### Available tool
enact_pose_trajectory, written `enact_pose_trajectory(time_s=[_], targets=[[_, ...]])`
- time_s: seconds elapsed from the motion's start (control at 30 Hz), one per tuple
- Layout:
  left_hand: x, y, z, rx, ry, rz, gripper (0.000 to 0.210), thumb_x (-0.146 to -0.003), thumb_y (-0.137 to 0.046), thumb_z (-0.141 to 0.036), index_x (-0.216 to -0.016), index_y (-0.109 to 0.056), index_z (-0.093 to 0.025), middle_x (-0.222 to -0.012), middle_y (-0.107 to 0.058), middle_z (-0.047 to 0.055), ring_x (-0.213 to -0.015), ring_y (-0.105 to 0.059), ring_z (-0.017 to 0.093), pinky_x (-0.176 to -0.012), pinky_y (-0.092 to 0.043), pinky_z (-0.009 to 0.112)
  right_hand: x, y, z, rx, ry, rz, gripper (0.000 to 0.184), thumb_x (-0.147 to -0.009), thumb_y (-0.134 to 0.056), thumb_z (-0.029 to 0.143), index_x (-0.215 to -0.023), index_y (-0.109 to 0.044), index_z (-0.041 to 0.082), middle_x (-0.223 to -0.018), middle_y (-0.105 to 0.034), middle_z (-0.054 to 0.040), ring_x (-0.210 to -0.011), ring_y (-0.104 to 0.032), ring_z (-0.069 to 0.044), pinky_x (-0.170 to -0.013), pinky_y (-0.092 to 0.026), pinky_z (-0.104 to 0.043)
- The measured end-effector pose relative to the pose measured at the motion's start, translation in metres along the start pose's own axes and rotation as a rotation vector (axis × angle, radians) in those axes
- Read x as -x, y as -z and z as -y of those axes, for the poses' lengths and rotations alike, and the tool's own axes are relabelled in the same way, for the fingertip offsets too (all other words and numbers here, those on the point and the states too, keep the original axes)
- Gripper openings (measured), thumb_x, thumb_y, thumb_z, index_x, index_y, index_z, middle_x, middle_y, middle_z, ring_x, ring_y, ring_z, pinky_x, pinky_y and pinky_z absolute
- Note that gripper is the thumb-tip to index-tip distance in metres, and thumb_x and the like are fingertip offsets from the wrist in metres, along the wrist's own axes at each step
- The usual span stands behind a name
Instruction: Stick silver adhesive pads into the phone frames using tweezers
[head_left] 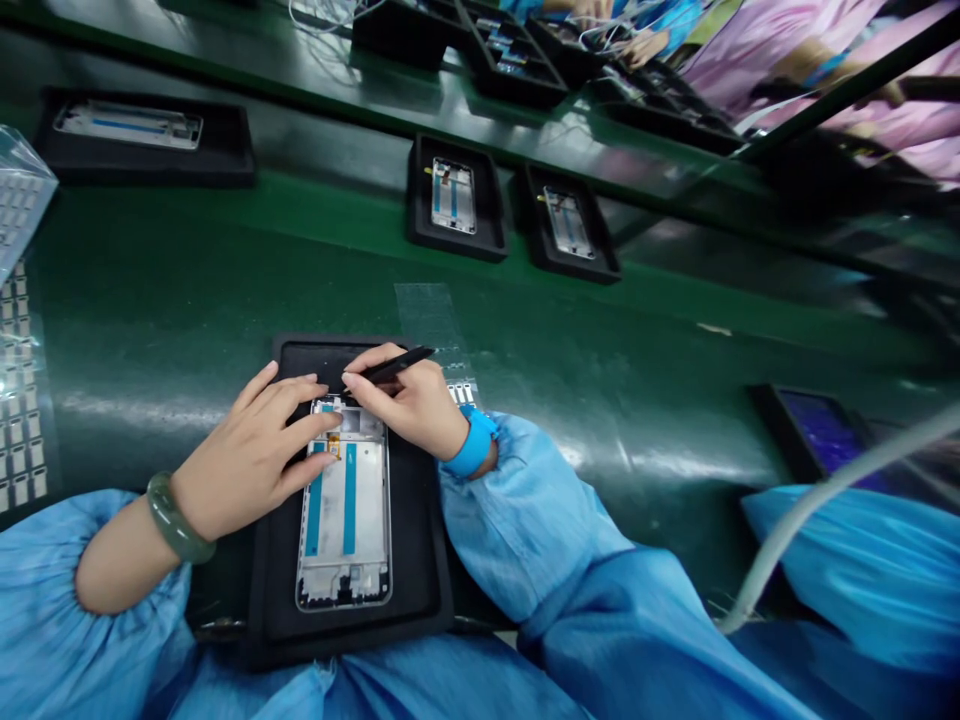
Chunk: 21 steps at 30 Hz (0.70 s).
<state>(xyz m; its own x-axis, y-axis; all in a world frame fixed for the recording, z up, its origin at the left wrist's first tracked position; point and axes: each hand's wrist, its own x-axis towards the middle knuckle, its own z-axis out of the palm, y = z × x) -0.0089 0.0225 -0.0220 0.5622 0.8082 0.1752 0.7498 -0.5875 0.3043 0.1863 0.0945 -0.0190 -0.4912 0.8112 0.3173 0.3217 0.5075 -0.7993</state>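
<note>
Fingers [375, 398] of the right hand [427, 408] pinch a tool [397, 366] by the far end of the frame [331, 510], which runs lengthwise from the body, left hand [247, 462] spread across its far-left corner.

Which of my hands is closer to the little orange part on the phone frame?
Left. Your left hand has fingertips beside the orange part; your right hand, gripping a black pen-like tool, is farther off, near the far end of the phone frame.
</note>
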Motion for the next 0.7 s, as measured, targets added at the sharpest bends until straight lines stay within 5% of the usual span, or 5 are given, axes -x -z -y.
enact_pose_trajectory(time_s=[0.5, 0.7], targets=[[0.002, -0.004, 0.003, -0.024, 0.008, 0.022, 0.028, -0.090, -0.045, -0.035, -0.113, -0.055, -0.024, -0.124, -0.049, 0.009, -0.125, -0.041, 0.023, -0.111, -0.019, 0.053, 0.004, -0.005, 0.002, -0.050, 0.009, -0.025, 0.014, -0.081, -0.062, 0.029, -0.085, -0.064, 0.016, -0.082, -0.068, -0.0017, -0.065, -0.062, -0.010, -0.058, -0.049, -0.020], [-0.003, 0.004, -0.025, -0.077, 0.053, -0.014, 0.027, -0.090, -0.045, -0.031, -0.113, -0.054, -0.022, -0.130, -0.044, 0.011, -0.130, -0.032, 0.029, -0.107, -0.020, 0.059, -0.008, 0.028, 0.005, -0.096, 0.040, -0.238, 0.024, -0.090, -0.049, 0.036, -0.082, -0.062, 0.018, -0.078, -0.064, -0.0019, -0.073, -0.063, -0.013, -0.069, -0.051, -0.027]])
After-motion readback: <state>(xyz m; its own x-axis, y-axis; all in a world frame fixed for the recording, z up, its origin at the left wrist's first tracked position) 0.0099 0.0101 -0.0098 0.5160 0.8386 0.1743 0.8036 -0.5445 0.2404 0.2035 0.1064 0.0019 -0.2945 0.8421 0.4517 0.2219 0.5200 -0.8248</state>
